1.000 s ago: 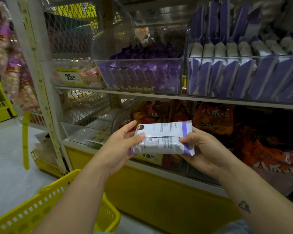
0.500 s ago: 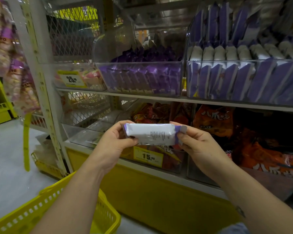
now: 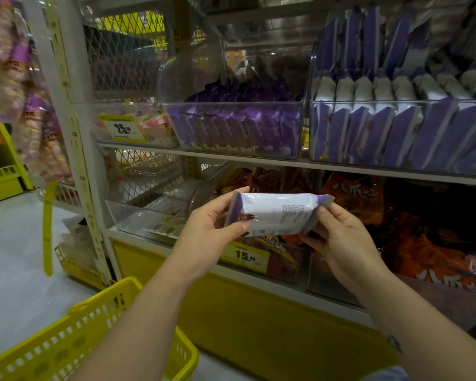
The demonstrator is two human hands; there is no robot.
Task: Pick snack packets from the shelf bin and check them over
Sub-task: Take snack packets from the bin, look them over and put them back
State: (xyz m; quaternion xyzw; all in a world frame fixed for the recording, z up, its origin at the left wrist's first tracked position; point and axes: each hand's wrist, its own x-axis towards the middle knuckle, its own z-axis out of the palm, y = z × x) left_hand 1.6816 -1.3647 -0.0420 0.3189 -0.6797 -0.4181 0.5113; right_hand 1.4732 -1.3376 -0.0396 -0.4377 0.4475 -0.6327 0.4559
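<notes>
Head view — left hand (image 3: 210,237), right hand (image 3: 342,244) pinch glossy, pillow-shaped packet (image 3: 275,213).

Head view. Left hand (image 3: 209,229) and right hand (image 3: 341,240) grip opposite ends of a white-and-purple snack packet (image 3: 275,213), held level before clear shelf bins (image 3: 396,130) of purple packets; a yellow basket (image 3: 88,342) sits lower left.

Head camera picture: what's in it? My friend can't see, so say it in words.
Two hands hold a white and purple snack packet sideways before a shop shelf: the left hand grips its left end, the right hand pinches its right end. Clear bins of purple packets sit above, orange packets below, a yellow basket at lower left.
</notes>
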